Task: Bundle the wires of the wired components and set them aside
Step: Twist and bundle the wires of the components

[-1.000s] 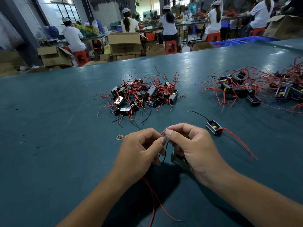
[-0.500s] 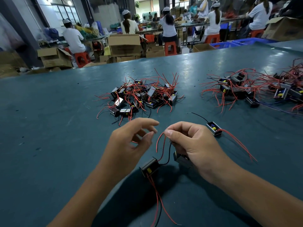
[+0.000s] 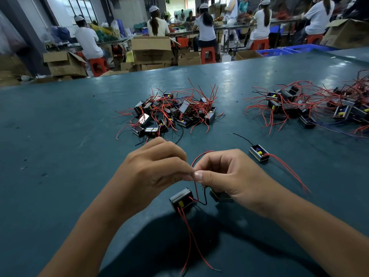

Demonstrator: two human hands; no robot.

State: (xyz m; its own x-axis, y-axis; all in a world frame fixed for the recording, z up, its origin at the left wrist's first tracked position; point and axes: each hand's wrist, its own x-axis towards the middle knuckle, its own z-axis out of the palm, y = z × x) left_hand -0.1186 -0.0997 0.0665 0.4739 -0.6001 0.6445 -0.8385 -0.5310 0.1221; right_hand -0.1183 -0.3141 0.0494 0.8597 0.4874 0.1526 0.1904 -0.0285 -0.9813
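A small black component [image 3: 181, 199] with red and black wires hangs just above the green table [image 3: 60, 156], under my hands. My left hand [image 3: 151, 170] and my right hand [image 3: 227, 174] meet fingertip to fingertip and both pinch its red wire [image 3: 194, 188], which loops up between them. Two more red wires trail from the component toward me. A second component [image 3: 219, 195] sits half hidden under my right palm. Another single component [image 3: 259, 152] with red and black leads lies on the table to the right.
A heap of components with red wires [image 3: 171, 112] lies in the middle of the table. A second, spread-out heap [image 3: 311, 106] lies at the right. Beyond the far edge sit cardboard boxes [image 3: 151, 49], red stools and several seated people.
My left hand had let go and opened half a second ago; now it is back at my right thumb, pinching the red wire. The component swung out from under my hands.
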